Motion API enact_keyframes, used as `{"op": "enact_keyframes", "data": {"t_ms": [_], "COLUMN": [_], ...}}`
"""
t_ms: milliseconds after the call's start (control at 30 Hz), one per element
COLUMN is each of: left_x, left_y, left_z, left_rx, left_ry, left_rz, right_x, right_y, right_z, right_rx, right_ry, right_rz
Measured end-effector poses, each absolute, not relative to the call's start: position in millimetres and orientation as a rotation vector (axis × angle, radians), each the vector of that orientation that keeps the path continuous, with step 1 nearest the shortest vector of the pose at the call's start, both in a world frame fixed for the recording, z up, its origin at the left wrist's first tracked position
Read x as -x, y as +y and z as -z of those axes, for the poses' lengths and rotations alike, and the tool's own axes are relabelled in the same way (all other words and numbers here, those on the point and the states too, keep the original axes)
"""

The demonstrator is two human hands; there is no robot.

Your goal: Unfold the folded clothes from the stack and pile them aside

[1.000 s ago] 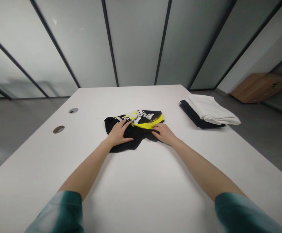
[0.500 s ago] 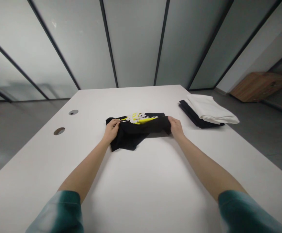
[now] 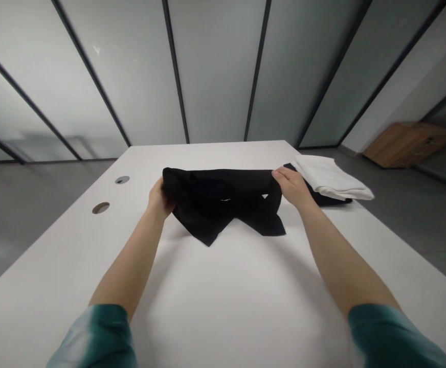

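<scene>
1. Black cloth (image 3: 221,184): soft, matte fabric, held up by both hands above the far middle of the table (image 3: 223,306). Its top edge runs nearly straight; the lower part droops in loose folds to two pointed corners, with two small light gaps between the layers. Whether those corners touch the surface cannot be told.
2. Left hand (image 3: 160,198): grasping the cloth's left end, its fingers partly hidden behind the fabric.
3. Right hand (image 3: 290,184): pinching the upper right corner, thumb along the top edge.
4. Right of that hand: a thick, white folded cloth (image 3: 332,176) with rounded folds, lying on a flat dark folded cloth (image 3: 325,200).
5. Table: smooth, white, pierced near its left edge by two round holes (image 3: 101,208).
6. Beyond: frosted panels (image 3: 217,71) in dark frames, and a wood-grain cabinet (image 3: 410,145).
</scene>
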State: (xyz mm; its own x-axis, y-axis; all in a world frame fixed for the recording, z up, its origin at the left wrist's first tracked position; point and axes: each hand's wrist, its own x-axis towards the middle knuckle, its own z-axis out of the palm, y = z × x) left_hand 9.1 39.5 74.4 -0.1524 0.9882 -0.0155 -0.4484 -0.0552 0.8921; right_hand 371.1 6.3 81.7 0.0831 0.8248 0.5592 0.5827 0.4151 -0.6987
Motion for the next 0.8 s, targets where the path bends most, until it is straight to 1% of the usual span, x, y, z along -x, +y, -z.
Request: {"op": "enact_keyframes", "data": {"t_ms": [67,167,300,367,467,533,567,667,733,800], "left_x": [-15.9,-36.3,-63.5,-66.0,-53.0,-35.6,-24.4,20.3,57.4,91.8], "left_y": [35.1,25.0,8.6,7.6,19.5,30.3,34.0,31.0,17.8,2.9], "left_z": [-73.9,-60.5,-31.1,-18.9,-12.1,-18.2,-24.8,-56.7,-84.0,-110.7], "left_rx": [-0.823,-1.099,-1.727,-1.957,-2.074,-1.964,-1.854,-1.46,-1.286,-1.322], "left_ry": [0.847,0.78,0.828,0.979,1.319,1.493,1.54,1.509,1.486,1.516], "left_rz": [-1.493,-1.39,-1.104,-1.044,-0.964,-0.98,-1.051,-1.351,-1.519,-1.615], "right_x": [-355.7,-313.3,-254.3,-243.8,-261.9,-290.7,-307.4,-355.1,-377.3,-388.6], "right_y": [8.9,7.9,-6.1,-13.5,-17.5,-15.6,-14.1,-9.8,-7.0,-3.9], "right_z": [-81.7,-68.4,-47.1,-41.9,-36.1,-28.0,-22.1,-0.7,11.9,20.2], "right_rx": [1.237,1.123,0.996,0.927,0.943,1.077,1.164,1.389,1.465,1.484], "right_ry": [-1.455,-1.32,-1.532,-1.697,-1.772,-1.661,-1.579,-1.333,-1.175,-1.063], "right_rz": [-0.433,-0.692,-1.009,-1.069,-0.906,-0.701,-0.601,-0.442,-0.463,-0.496]}}
